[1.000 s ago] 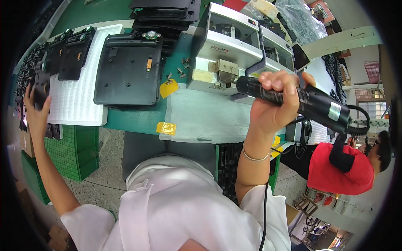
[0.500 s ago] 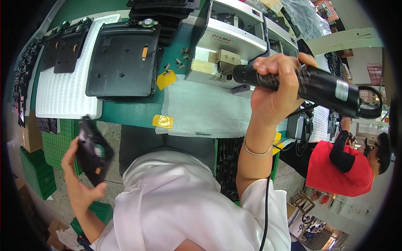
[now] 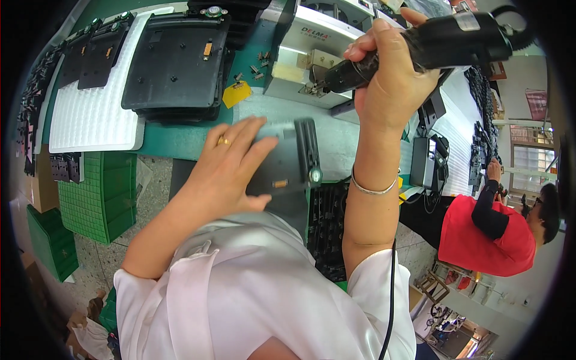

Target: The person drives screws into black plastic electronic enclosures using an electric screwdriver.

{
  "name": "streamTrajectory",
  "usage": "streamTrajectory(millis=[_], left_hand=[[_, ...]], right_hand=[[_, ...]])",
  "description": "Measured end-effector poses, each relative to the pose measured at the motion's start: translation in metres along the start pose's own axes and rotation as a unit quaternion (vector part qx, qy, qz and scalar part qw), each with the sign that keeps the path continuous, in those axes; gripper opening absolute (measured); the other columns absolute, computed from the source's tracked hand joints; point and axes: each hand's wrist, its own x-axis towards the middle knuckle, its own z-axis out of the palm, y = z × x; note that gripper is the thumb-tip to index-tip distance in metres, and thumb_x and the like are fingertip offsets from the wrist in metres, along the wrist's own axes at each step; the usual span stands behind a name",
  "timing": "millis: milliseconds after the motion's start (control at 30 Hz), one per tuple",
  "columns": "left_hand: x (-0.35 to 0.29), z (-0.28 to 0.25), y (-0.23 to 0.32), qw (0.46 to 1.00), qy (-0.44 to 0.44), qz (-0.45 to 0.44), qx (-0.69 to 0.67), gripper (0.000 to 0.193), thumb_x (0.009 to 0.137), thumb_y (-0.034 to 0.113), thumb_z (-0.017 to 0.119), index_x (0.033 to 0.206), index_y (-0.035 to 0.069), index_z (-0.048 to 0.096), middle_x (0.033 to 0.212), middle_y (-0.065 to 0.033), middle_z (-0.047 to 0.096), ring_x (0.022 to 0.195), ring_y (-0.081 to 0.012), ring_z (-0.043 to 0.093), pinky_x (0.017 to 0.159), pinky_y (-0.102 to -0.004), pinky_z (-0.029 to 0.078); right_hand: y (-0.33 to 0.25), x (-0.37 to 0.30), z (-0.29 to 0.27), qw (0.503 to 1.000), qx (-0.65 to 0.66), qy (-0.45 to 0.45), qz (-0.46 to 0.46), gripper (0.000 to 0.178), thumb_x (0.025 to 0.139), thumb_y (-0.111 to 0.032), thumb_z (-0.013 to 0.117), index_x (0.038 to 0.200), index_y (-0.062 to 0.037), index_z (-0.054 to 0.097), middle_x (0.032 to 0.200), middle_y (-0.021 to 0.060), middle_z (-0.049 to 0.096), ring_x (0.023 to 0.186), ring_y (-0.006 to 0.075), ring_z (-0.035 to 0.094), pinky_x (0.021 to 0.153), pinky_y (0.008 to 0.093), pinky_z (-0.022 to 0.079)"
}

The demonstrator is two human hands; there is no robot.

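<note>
My right hand (image 3: 393,75) is wrapped around a black electric screwdriver (image 3: 453,42) with a cord loop at its rear end. The driver's front end points at the opening of a white and grey screw feeder machine (image 3: 291,75), close to or touching the small metal part there. My left hand (image 3: 225,159), with a ring on one finger, grips a flat black plastic panel (image 3: 282,156), fingers over its face and thumb by its near edge. The panel is blurred, over the front of the white mat (image 3: 339,135). It carries a small orange part and a round silvery piece at one corner.
At the left, a stack of black panels (image 3: 174,66) stands beside a white textured tray (image 3: 90,120) bearing more panels. Small loose parts (image 3: 258,69) and a yellow piece (image 3: 236,94) lie near the feeder. A green crate (image 3: 99,198) is at left; a co-worker in red (image 3: 486,240) sits at right.
My left hand has carried the black panel from the lower left to the front of the mat, turning it. My right hand has moved up slightly, with the screwdriver tip still by the feeder.
</note>
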Motion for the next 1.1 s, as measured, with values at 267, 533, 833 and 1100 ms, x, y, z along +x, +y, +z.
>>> streamTrajectory(millis=[267,533,833,1100], left_hand=[[0.010,0.007,-0.014,0.998,-0.025,-0.043,0.027,0.078,0.058,0.019,0.081,0.127,0.006,0.048,0.146,-0.0191,0.035,0.137,-0.0357,0.032,0.110,-0.0469,0.027],[0.005,0.015,0.007,0.999,-0.035,-0.022,-0.006,0.058,0.062,0.016,0.078,0.118,0.017,0.060,0.139,-0.0130,0.042,0.133,-0.0327,0.036,0.104,-0.0491,0.030],[0.010,0.043,0.011,0.999,0.030,0.032,0.018,0.057,0.060,0.023,0.079,0.115,0.027,0.065,0.124,-0.0057,0.049,0.116,-0.0264,0.044,0.099,-0.0458,0.031],[0.011,0.045,0.006,0.998,0.048,0.035,0.012,0.053,0.061,0.021,0.078,0.112,0.028,0.067,0.122,-0.0051,0.051,0.115,-0.0264,0.045,0.098,-0.0466,0.032]], right_hand=[[-0.025,-0.046,-0.036,0.991,0.123,0.029,0.044,0.046,0.085,-0.001,0.058,0.126,-0.0004,0.037,0.066,0.0084,0.053,0.055,0.0174,0.053,0.054,0.0368,0.051],[-0.022,-0.079,-0.041,0.995,0.070,0.021,0.072,0.046,0.085,-0.003,0.060,0.123,0.0006,0.035,0.065,0.0070,0.054,0.051,0.0177,0.052,0.053,0.0363,0.050],[-0.017,-0.084,-0.037,0.997,-0.016,-0.001,0.072,0.042,0.088,-0.011,0.052,0.126,-0.0017,0.038,0.067,0.0060,0.048,0.054,0.0170,0.047,0.056,0.0359,0.047],[-0.013,-0.086,-0.033,0.996,0.031,0.003,0.082,0.045,0.086,-0.001,0.063,0.121,0.0011,0.035,0.066,0.0078,0.055,0.054,0.0164,0.054,0.055,0.0328,0.051]])
